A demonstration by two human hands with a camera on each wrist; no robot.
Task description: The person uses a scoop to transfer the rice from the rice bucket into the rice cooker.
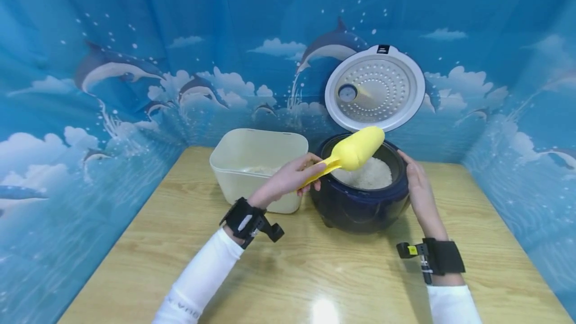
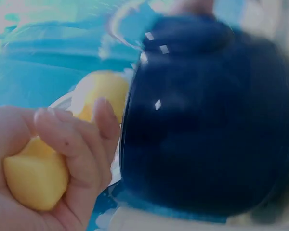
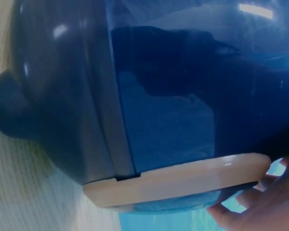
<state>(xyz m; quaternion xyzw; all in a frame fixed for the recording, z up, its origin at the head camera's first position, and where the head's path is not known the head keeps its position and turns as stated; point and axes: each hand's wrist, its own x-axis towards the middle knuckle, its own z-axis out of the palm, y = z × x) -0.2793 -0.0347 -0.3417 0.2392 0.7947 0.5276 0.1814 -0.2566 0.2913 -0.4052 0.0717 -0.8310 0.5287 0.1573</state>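
Note:
My left hand [image 1: 294, 176] grips the handle of a yellow scoop [image 1: 357, 148], whose rounded back faces up over the mouth of a dark blue rice cooker [image 1: 360, 209]. In the left wrist view the fingers curl round the yellow handle end [image 2: 36, 175]. White rice [image 1: 371, 175] lies inside the cooker pot, partly hidden by the scoop. The cooker's lid [image 1: 375, 86] stands raised at the back. My right hand [image 1: 420, 184] rests against the cooker's right side near the rim; the right wrist view shows its fingertips [image 3: 224, 215] by a beige side strip [image 3: 183, 180].
A cream plastic bin [image 1: 261, 141] with some rice [image 1: 261, 169] at its bottom stands left of the cooker, behind my left forearm. Both sit on a wood-grain table [image 1: 351, 274]. A blue dolphin-print curtain [image 1: 225, 29] hangs behind and at both sides.

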